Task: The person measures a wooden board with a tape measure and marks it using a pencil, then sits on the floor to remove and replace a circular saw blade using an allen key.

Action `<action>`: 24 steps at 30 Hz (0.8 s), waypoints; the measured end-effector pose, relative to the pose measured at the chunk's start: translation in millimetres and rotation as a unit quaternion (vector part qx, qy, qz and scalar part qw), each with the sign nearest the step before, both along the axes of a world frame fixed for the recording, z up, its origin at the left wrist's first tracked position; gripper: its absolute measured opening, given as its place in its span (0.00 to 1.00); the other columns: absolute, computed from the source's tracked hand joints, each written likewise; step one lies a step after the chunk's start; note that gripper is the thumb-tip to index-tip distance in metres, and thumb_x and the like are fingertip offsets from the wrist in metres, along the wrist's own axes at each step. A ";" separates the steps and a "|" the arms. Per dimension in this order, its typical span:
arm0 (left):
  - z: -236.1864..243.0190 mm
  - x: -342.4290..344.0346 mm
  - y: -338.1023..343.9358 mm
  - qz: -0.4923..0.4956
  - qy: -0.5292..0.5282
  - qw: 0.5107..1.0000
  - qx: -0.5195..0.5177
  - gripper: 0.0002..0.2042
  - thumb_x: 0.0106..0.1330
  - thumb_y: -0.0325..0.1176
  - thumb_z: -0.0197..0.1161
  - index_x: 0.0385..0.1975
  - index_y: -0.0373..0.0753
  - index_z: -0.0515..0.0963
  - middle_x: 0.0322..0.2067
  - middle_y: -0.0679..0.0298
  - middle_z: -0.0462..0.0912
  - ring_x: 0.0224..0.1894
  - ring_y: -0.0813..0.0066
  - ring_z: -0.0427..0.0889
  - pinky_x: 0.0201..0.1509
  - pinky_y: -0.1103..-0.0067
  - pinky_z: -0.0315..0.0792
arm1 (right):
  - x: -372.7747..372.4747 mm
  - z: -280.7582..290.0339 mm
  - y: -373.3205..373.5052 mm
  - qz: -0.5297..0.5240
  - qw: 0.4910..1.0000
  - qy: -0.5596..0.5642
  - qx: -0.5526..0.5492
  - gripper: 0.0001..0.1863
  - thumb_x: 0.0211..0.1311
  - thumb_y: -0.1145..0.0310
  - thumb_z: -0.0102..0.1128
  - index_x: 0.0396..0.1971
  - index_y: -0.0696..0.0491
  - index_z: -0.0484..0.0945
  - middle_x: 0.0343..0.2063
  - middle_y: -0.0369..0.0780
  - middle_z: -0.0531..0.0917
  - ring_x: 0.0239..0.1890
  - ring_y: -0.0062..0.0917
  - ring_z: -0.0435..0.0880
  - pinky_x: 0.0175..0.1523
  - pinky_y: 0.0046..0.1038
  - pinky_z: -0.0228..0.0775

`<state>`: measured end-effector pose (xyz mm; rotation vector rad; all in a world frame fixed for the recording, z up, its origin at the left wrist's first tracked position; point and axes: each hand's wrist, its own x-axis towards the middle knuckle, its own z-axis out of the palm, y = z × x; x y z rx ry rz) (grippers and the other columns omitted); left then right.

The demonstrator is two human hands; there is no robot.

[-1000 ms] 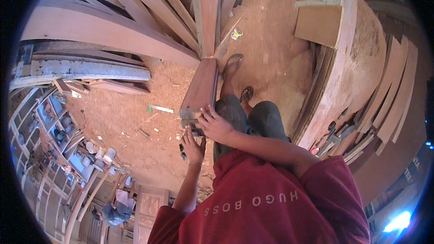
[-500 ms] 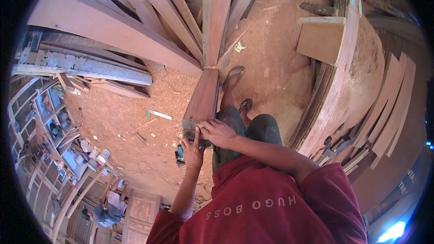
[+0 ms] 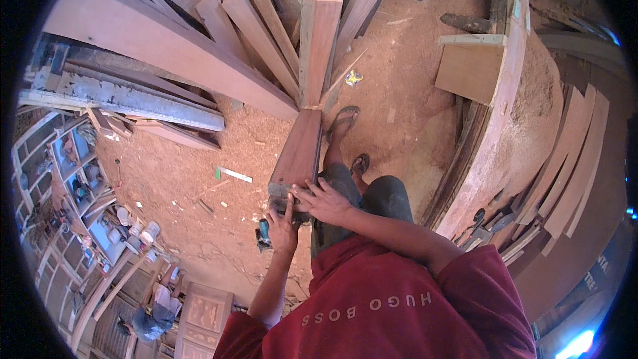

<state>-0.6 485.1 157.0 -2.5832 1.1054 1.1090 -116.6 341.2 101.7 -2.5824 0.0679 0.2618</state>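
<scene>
A long reddish-brown board (image 3: 296, 146) runs away from my body beside my legs. My right hand (image 3: 318, 198) lies on its near end, open, fingers spread. My left hand (image 3: 282, 225) touches that end from below, open, index finger stretched upward and the others bent. A dark piece at the board's end is mostly hidden by my fingers. A teal and black power tool (image 3: 264, 233) is just left of my left hand.
Timber planks (image 3: 266, 40) lean ahead. A pale bench edge (image 3: 505, 73) and curved boards (image 3: 565, 159) stand right. A green-ended strip (image 3: 232, 174) lies on the sawdust floor (image 3: 166, 179). A cluttered shelf (image 3: 83, 186) is left; a co-worker (image 3: 153, 316) is lower left.
Both my hands have shifted slightly on the board's end, my right fingers moving lower in the picture. The whole view has shifted, the scene sitting lower. More of the teal tool shows.
</scene>
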 end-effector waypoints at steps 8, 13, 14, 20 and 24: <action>-1.2 -1.7 -0.4 0.000 -0.003 1.000 0.010 0.47 0.50 0.32 0.75 0.72 0.65 0.56 0.59 0.45 0.62 0.56 0.45 0.68 0.53 0.64 0.75 | 0.2 6.3 -0.4 -0.007 0.999 0.003 -0.033 0.24 0.65 0.61 0.49 0.62 0.41 0.72 0.69 0.41 0.63 0.62 0.42 0.69 0.60 0.51 0.64; -1.1 -1.1 -3.6 0.008 -0.004 1.000 0.004 0.47 0.50 0.32 0.75 0.71 0.66 0.57 0.60 0.45 0.62 0.56 0.44 0.68 0.53 0.63 0.75 | 1.9 8.9 -2.3 -0.021 0.999 0.006 -0.027 0.24 0.63 0.61 0.51 0.61 0.40 0.74 0.68 0.41 0.63 0.61 0.41 0.69 0.59 0.51 0.65; -0.6 -1.0 -4.5 0.013 -0.001 1.000 0.011 0.47 0.50 0.32 0.75 0.71 0.66 0.57 0.60 0.45 0.62 0.56 0.44 0.68 0.53 0.63 0.75 | 2.0 9.4 -2.8 -0.014 0.999 0.020 -0.026 0.24 0.63 0.61 0.51 0.60 0.40 0.74 0.68 0.41 0.63 0.60 0.41 0.70 0.59 0.51 0.65; -1.3 0.5 -7.3 0.018 0.004 1.000 0.016 0.48 0.50 0.32 0.75 0.71 0.67 0.56 0.60 0.44 0.61 0.55 0.43 0.69 0.53 0.62 0.74 | 3.5 11.1 -5.3 -0.040 0.999 0.011 -0.030 0.22 0.63 0.61 0.51 0.58 0.39 0.75 0.68 0.40 0.64 0.59 0.40 0.71 0.59 0.51 0.65; -7.8 0.4 -3.2 0.018 0.006 1.000 0.018 0.47 0.50 0.33 0.75 0.72 0.61 0.57 0.61 0.43 0.61 0.55 0.42 0.70 0.54 0.61 0.73 | 6.1 11.1 -5.5 -0.032 0.998 0.009 -0.053 0.20 0.64 0.60 0.50 0.56 0.40 0.77 0.68 0.41 0.65 0.59 0.41 0.72 0.59 0.53 0.64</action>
